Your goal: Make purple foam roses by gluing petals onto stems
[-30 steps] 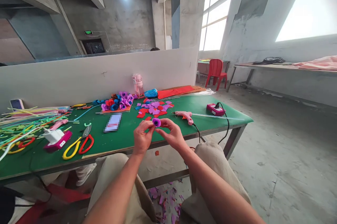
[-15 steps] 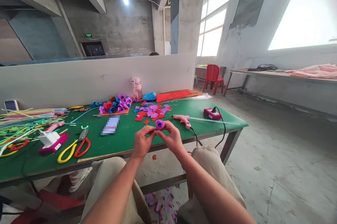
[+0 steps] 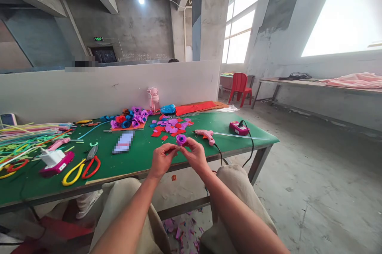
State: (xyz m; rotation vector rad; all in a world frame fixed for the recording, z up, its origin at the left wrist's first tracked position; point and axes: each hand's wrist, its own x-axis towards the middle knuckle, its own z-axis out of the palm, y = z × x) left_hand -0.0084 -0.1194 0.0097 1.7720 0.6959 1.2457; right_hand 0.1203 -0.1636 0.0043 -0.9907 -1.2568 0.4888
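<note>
A small rolled purple felt flower (image 3: 180, 139) is pinched between my left hand (image 3: 161, 159) and my right hand (image 3: 195, 154), just above the near edge of the green table (image 3: 134, 156). Both hands have their fingers closed on it. A pink glue gun (image 3: 205, 134) lies on the table just right of my right hand. Loose purple and red felt pieces (image 3: 171, 125) lie behind the flower, with a heap of finished felt flowers (image 3: 131, 117) farther back.
Yellow and red scissors (image 3: 82, 165) lie at the left, near a pink power strip (image 3: 55, 159) and a pile of coloured sticks (image 3: 26, 138). Another pink power strip (image 3: 238, 128) sits right. A white partition (image 3: 113, 87) backs the table. A red chair (image 3: 238, 86) stands beyond.
The view has shifted slightly. My hands have stayed on the purple flower, turning it a little between the fingers.
</note>
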